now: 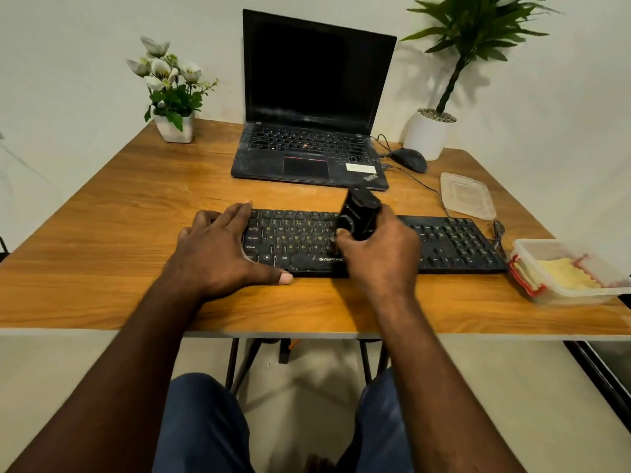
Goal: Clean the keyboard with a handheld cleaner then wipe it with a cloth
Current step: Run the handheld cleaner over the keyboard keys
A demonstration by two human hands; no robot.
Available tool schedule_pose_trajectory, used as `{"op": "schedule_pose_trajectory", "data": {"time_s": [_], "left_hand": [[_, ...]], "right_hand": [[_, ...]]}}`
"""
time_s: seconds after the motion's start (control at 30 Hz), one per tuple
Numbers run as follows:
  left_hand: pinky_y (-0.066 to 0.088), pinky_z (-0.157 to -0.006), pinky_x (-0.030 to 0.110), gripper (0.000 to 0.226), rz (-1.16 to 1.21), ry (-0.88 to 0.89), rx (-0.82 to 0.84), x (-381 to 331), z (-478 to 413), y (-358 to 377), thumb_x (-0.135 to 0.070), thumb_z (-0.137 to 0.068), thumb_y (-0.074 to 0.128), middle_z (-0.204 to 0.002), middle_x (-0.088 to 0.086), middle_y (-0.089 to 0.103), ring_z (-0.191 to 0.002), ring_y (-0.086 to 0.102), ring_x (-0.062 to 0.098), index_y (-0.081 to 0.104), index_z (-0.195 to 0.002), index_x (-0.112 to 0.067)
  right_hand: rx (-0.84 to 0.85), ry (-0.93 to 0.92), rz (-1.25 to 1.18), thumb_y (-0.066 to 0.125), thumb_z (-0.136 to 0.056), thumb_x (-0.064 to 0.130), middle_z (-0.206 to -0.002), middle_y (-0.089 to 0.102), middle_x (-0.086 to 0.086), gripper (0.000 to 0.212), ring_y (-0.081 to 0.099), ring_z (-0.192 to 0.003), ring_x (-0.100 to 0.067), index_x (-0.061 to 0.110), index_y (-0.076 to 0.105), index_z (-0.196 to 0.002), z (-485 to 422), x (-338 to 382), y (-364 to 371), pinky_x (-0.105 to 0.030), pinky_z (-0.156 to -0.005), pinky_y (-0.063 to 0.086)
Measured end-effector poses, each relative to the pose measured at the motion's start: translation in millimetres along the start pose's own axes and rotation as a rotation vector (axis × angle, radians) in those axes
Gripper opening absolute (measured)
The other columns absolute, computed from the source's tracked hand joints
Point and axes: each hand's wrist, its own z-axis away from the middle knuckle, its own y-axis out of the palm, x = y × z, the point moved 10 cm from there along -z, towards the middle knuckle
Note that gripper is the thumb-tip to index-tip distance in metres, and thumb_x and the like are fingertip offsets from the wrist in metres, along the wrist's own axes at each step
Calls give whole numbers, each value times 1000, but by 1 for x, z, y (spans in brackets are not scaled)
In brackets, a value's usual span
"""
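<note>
Nearest are the person's knees (201, 421) in blue trousers, under the near edge of the table (102, 233). On the table top, the left grip (218, 247) lies flat with its fingers spread over the left end of the keyboard (454, 240). Its thumb rests on the wood at the keyboard's front edge, and it holds nothing.

Just to its right, the right grip (379, 254) is curled round the cleaner (360, 216), a black handheld unit tilted with its top leaning away. The cleaner sits over the middle keys. Its lower end is hidden behind the fingers, so whether it touches the keys cannot be told. The keyboard runs from under the left grip, beneath the right grip, and on to the right.

Right of the right grip, just past the keyboard's end, stands a clear tub (532, 247). In it lies a folded pale yellow cloth (563, 271) with red edging showing at the sides. Beyond the tub, farther right of that grip, a clear lid (466, 196) lies flat on the table, apart from the tub.

Beyond both grips an open laptop (314, 131) stands with a dark screen, and a black mouse (409, 159) sits just right of it. Farthest back are two white pots. The one beyond the left grip (174, 128) holds white flowers, and the one beyond the mouse (428, 131) holds a green plant.
</note>
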Motion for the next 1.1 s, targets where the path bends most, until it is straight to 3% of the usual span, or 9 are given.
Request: {"op": "schedule_pose_trajectory", "data": {"time_s": [0.2, 0.43, 0.6, 0.77, 0.97, 1.1], "left_hand": [[27, -112, 54, 150, -2, 6, 0, -2, 1, 1, -109, -39, 40, -171, -12, 12, -148, 18, 25, 4, -164, -34], [30, -109, 51, 145, -5, -6, 1, -2, 3, -1, -103, -43, 43, -170, -11, 14, -144, 21, 25, 5, -164, -34], [34, -98, 50, 78, 4, 63, -58, 1, 0, -2, -65, -74, 57, -151, -8, 42, -134, 30, 27, 44, -144, -34], [31, -108, 52, 142, 0, 12, -12, 0, -1, 1, -104, -46, 46, -169, -14, 15, -143, 22, 25, 9, -163, -34], [28, -112, 55, 149, -24, 6, -6, 0, 0, 1, -111, -40, 38, -170, -12, 13, -147, 19, 26, 6, -164, -34], [28, -112, 55, 148, -18, 12, -11, -2, 0, 1, -110, -41, 41, -170, -12, 13, -147, 20, 26, 7, -164, -34]], "right_hand": [[-132, 98, 47, 84, -83, 33, -116, 73, -5, 53, 71, -101, -22, 15, 63, -128, -20, -39, -41, -29, -74, 55], [32, -129, 2, 82, -84, 35, -113, 72, 2, 45, 68, -103, -17, 21, 65, -122, 23, 49, 25, -27, -80, 54], [194, -265, -79, 81, -83, 33, -106, 70, 4, 41, 63, -94, -12, 21, 65, -119, 55, 98, 65, -26, -79, 55], [133, -102, -88, 83, -84, 32, -112, 70, 9, 46, 60, -92, -3, 25, 64, -125, 39, 39, 33, -14, -74, 49], [-85, 55, 52, 83, -83, 31, -119, 72, -3, 52, 70, -106, -20, 18, 64, -129, 0, -38, -41, -30, -84, 57], [-135, 84, 63, 85, -82, 29, -118, 73, -5, 52, 70, -104, -21, 16, 65, -128, -6, -46, -54, -26, -76, 53]]}}
